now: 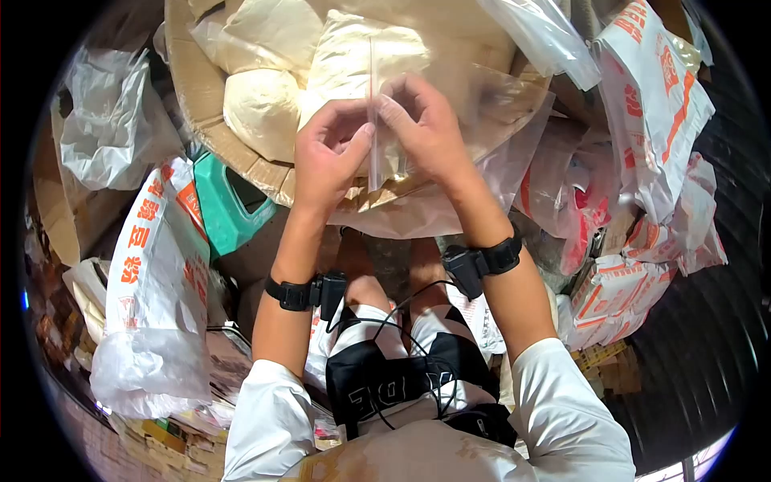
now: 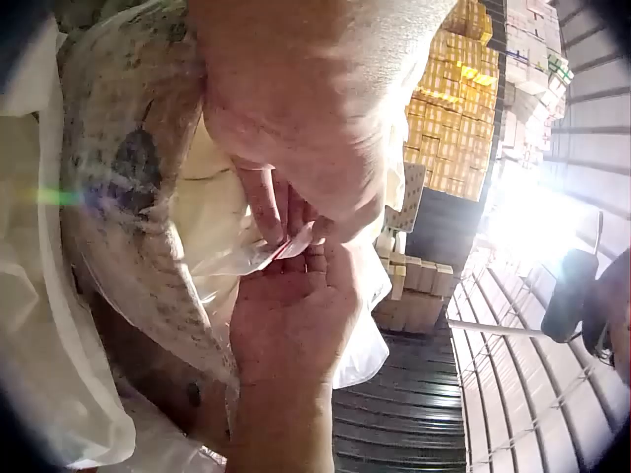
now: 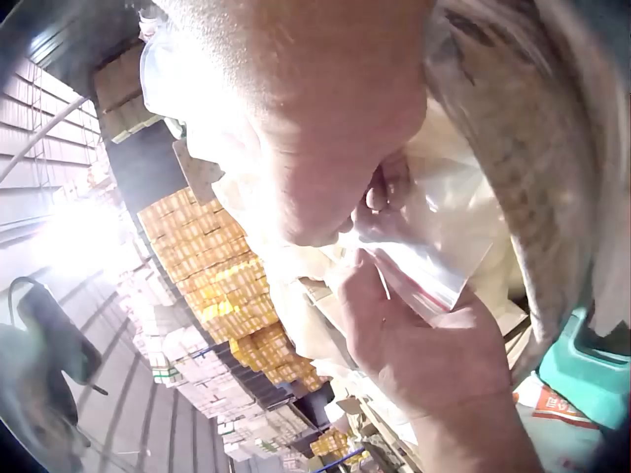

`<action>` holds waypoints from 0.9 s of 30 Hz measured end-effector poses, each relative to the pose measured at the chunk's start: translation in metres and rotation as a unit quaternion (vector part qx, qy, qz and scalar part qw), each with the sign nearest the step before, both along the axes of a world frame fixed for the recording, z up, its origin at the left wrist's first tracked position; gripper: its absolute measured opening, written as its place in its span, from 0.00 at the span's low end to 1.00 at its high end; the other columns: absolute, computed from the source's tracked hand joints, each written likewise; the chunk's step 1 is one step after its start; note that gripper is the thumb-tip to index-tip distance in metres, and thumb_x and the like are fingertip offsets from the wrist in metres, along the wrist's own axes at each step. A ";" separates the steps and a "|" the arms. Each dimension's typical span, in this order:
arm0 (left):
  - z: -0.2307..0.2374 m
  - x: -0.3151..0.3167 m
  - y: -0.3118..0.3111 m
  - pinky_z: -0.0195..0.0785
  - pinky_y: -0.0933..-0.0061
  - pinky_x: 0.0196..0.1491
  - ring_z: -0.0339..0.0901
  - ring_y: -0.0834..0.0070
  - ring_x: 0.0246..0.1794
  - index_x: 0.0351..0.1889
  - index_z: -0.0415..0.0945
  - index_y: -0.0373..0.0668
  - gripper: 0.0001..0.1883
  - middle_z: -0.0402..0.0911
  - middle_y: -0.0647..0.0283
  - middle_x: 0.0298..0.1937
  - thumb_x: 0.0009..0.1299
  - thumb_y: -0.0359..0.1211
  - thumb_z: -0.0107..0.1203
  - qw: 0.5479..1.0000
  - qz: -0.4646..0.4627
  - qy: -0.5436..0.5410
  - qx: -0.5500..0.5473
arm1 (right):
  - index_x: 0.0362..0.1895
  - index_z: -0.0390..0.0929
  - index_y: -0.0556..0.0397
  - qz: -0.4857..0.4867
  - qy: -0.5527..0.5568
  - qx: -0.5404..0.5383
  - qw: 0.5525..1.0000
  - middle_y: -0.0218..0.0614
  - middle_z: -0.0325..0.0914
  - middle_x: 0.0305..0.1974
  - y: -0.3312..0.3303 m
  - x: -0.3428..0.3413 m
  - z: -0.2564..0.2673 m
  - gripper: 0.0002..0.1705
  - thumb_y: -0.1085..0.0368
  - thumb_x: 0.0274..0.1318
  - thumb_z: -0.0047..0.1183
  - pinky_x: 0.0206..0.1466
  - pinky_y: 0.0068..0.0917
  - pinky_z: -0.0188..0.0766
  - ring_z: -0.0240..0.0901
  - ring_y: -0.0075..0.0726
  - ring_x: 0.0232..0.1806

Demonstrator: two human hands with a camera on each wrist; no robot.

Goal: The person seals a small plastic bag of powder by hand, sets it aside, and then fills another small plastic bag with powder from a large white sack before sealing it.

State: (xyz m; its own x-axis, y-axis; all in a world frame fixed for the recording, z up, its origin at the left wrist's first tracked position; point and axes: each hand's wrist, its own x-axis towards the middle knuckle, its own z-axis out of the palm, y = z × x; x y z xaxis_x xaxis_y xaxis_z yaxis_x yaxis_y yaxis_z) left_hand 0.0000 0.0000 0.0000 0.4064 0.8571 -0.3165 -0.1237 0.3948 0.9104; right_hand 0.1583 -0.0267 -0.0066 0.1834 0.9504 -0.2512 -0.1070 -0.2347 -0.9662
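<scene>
Past a white shirt point(image 1: 566, 402), pinching a thin clear bag point(image 1: 375, 165) with left hand point(image 1: 331, 153) and right hand point(image 1: 430, 132), close together above pale lumps point(image 1: 261, 104) in a round cardboard tub point(image 1: 195, 96), probably keeping floppy plastic straight.

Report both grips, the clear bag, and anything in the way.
Left grip and right grip: both pinching clear bag at red-lined edge. Bag held above cardboard container. Nothing visibly blocking either grip.

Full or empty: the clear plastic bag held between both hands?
Apparently empty: the clear bag looks thin, flat and see-through, with no contents visible inside.
</scene>
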 end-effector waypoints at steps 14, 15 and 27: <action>0.006 -0.004 0.000 0.74 0.74 0.55 0.80 0.77 0.49 0.51 0.76 0.32 0.12 0.83 0.60 0.47 0.70 0.24 0.58 1.000 -0.009 -0.025 -0.003 | 0.36 0.74 0.56 -0.009 0.033 0.007 0.999 0.23 0.73 0.29 -0.005 -0.004 0.012 0.10 0.66 0.60 0.61 0.34 0.18 0.66 0.66 0.17 0.30; 0.006 -0.003 -0.001 0.73 0.74 0.55 0.80 0.78 0.49 0.51 0.77 0.33 0.12 0.83 0.60 0.47 0.71 0.25 0.58 1.000 -0.007 -0.028 -0.001 | 0.36 0.73 0.56 -0.006 0.031 0.010 0.999 0.23 0.73 0.29 -0.005 -0.003 0.011 0.10 0.65 0.59 0.62 0.34 0.18 0.66 0.66 0.16 0.30; 0.002 -0.003 -0.002 0.73 0.75 0.55 0.80 0.76 0.50 0.52 0.76 0.33 0.14 0.83 0.60 0.48 0.68 0.23 0.60 0.999 -0.018 -0.033 0.013 | 0.36 0.73 0.55 -0.004 0.010 0.012 1.000 0.24 0.72 0.29 -0.006 -0.004 0.001 0.12 0.65 0.57 0.64 0.35 0.18 0.67 0.66 0.16 0.31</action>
